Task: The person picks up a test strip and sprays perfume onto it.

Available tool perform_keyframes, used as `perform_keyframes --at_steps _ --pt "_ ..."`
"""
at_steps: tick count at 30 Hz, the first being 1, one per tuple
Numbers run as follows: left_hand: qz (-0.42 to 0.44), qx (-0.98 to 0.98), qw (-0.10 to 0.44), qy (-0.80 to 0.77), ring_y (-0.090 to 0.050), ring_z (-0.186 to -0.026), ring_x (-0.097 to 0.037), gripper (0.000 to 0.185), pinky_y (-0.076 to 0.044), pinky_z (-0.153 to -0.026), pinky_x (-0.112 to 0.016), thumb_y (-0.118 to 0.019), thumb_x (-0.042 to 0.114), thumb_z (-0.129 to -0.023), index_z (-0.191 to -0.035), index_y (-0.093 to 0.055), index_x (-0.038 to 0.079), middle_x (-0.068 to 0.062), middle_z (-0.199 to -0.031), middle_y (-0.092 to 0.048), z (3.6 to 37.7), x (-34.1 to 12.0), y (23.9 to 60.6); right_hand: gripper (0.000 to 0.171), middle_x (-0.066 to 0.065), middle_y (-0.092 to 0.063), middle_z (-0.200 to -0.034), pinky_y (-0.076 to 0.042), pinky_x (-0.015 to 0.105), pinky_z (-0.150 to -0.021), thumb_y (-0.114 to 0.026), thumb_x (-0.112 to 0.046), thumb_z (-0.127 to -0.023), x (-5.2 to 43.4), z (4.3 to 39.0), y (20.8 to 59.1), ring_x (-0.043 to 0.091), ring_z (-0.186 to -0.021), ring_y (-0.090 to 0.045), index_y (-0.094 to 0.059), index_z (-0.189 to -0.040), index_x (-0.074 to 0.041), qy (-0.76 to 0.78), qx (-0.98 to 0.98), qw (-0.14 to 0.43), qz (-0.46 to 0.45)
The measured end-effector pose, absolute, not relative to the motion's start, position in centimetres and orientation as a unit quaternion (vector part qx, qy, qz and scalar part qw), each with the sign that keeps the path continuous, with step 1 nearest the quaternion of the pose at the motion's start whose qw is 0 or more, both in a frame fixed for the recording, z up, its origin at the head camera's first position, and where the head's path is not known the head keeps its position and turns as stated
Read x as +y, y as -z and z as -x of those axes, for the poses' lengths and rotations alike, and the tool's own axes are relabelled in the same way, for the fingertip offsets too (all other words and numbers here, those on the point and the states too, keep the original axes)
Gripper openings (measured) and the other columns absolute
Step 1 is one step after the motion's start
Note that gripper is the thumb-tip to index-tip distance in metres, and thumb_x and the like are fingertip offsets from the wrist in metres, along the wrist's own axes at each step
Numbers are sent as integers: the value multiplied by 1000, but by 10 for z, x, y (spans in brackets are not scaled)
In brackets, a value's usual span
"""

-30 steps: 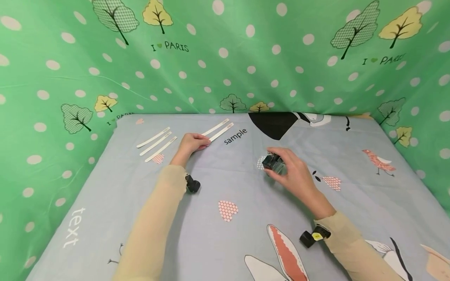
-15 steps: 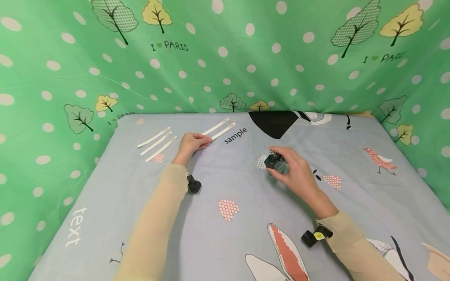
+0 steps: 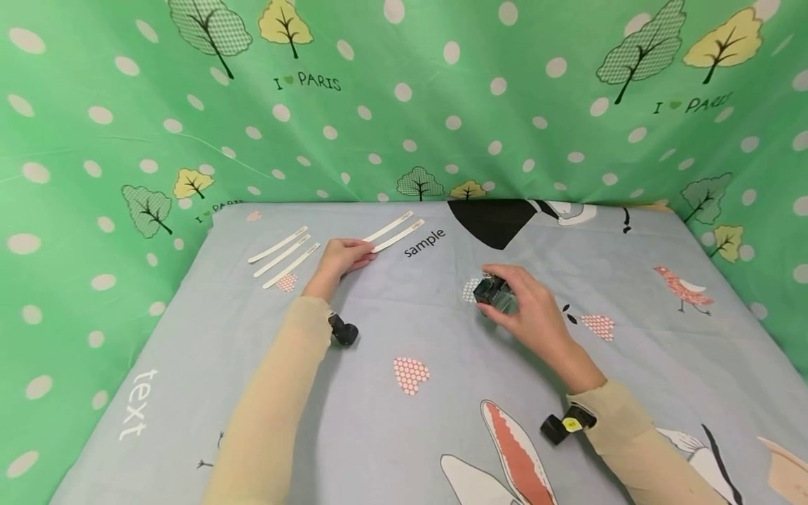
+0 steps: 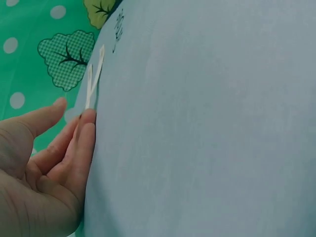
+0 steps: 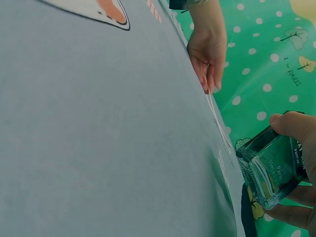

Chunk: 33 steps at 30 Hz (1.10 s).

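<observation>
Two white perfume test strips (image 3: 400, 236) lie side by side on the patterned cloth, left of the printed word "sample". My left hand (image 3: 343, 259) is at their near ends, its fingertips touching them. In the left wrist view the thumb (image 4: 58, 104) stands apart from the fingers and the strips run out beyond the fingertips. My right hand (image 3: 530, 308) grips a small dark glass perfume bottle (image 5: 274, 170) between thumb and fingers, close over the cloth at centre right. The bottle is tilted, and lettering with "Paris" shows on its side. The hand hides part of it.
Three more white strips (image 3: 292, 265) lie in a slanted row left of my left hand. A green dotted curtain (image 3: 353, 140) rises behind the far edge of the cloth-covered table (image 3: 379, 442). Both wrists carry small black cameras (image 3: 344, 330).
My left hand has drawn back slightly left, baring more of the nearer strip's end. My right hand and the perfume bottle have barely moved.
</observation>
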<state>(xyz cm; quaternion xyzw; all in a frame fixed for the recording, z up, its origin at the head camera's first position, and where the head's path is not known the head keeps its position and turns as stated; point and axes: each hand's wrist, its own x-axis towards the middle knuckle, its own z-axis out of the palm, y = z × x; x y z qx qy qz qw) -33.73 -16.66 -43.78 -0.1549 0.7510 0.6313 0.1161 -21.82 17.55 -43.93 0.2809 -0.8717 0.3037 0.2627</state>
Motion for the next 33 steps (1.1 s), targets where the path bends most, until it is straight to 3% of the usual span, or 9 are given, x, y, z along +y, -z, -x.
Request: perform_keyframes --at_steps 12,16,19,22,26,33 --pt "138 768 110 -616 -72 -87 -7 39 -58 -95 -27 -65 13 -96 -129 -61 -7 -23 -127 -66 329 -195 431 67 11 -65 -124 -60 48 -86 -88 -16 -73 174 215 437 29 -111 -65 -58 -132 -12 -302 -876 255 -277" --pt "138 773 106 -610 -71 -84 -4 39 -58 -94 -26 -66 15 -96 -129 -61 -6 -7 -102 -76 325 -205 427 66 11 -65 -124 -60 48 -85 -88 -16 -73 173 215 436 30 -111 -66 -58 -132 -13 -302 -876 255 -279" --pt "134 776 94 -610 -70 -79 0 39 -59 -92 -25 -67 15 -95 -128 -63 -6 6 -83 -72 323 -212 425 66 11 -65 -124 -61 48 -84 -88 -17 -73 172 215 436 29 -111 -66 -58 -132 -13 -301 -876 253 -279" --pt "129 779 80 -609 -69 -77 1 39 -59 -91 -25 -68 15 -94 -127 -63 -6 10 -78 -70 320 -218 422 66 11 -65 -124 -61 48 -84 -88 -18 -73 172 215 436 29 -111 -66 -58 -132 -13 -302 -876 253 -279" --pt "132 780 75 -607 -69 -80 1 43 -57 -97 -29 -70 16 -94 -130 -62 -5 11 -83 -70 316 -226 415 66 11 -65 -123 -61 48 -85 -88 -17 -73 172 215 437 29 -111 -66 -58 -132 -13 -304 -875 253 -279" --pt "139 788 73 -595 -70 -87 1 44 -52 -105 -36 -67 16 -95 -134 -59 -3 -1 -107 -70 297 -239 391 66 11 -65 -124 -61 48 -83 -88 -18 -74 173 215 439 29 -110 -66 -58 -132 -13 -302 -877 251 -277"
